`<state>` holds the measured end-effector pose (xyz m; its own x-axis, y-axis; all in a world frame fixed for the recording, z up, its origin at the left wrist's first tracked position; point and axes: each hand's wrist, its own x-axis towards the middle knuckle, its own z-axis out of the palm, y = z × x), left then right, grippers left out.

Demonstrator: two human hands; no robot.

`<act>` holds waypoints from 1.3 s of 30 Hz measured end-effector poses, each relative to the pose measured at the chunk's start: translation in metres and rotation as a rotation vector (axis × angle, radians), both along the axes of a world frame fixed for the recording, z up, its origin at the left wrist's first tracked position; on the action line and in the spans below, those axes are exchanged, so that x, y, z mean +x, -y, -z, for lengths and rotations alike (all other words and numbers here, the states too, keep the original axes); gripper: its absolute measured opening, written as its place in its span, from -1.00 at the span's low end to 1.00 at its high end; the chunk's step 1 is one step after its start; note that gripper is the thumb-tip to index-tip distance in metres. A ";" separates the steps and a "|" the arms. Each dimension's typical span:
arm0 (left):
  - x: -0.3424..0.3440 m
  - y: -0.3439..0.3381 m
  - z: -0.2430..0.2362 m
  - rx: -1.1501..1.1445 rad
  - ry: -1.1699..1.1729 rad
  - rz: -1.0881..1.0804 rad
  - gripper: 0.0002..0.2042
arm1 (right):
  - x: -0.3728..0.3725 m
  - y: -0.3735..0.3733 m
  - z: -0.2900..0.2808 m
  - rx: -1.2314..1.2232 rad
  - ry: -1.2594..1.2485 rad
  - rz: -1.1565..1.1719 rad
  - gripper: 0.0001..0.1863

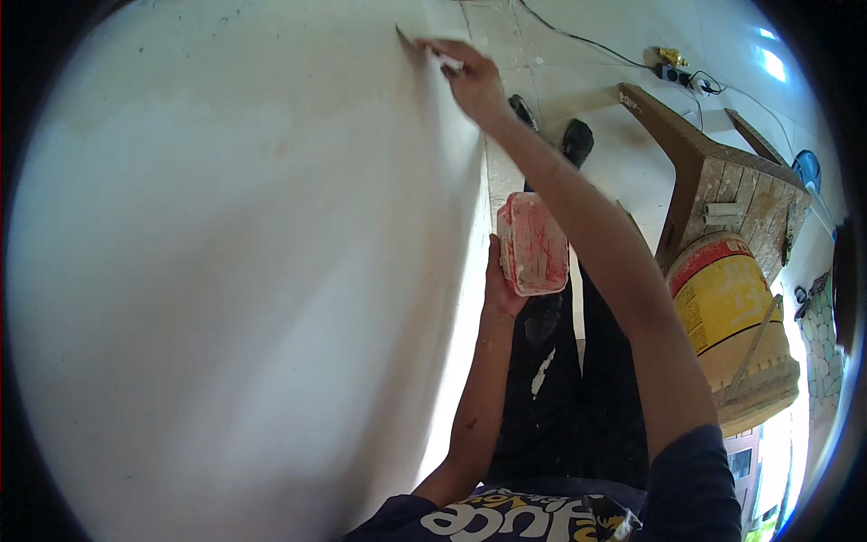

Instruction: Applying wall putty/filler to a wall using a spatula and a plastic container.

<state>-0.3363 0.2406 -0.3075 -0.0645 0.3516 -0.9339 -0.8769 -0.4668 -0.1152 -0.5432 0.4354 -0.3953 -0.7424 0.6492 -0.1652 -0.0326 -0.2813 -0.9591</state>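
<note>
My right hand (470, 77) is stretched far forward, its fingers closed round the handle of a putty knife (405, 40). The knife's thin blade reaches the pale wall (244, 208) on the left; whether its edge presses on the surface I cannot tell. Close to my body, my left hand (504, 287) grips a small rectangular plastic tub (535, 246) from its near left side. Red shows through whitish smears inside the tub. My right forearm passes just beside the tub's right edge.
A dusty wooden stool (722, 185) stands to the right with a small pale block on it. Beside it is a large yellow and red bucket (736, 307). A power strip (673, 74) with a black cable (587, 41) lies on the tiled floor ahead.
</note>
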 end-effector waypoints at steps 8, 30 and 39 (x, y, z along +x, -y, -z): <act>0.000 0.005 0.000 0.017 -0.042 0.073 -0.35 | 0.038 -0.019 -0.008 0.176 0.221 -0.200 -0.57; -0.015 0.005 -0.012 0.071 -0.091 0.041 -0.39 | 0.049 -0.038 -0.028 0.021 -0.028 -0.412 -0.63; -0.020 0.006 -0.012 0.095 -0.092 0.021 -0.37 | -0.064 -0.103 0.045 0.069 -0.307 -0.084 -0.06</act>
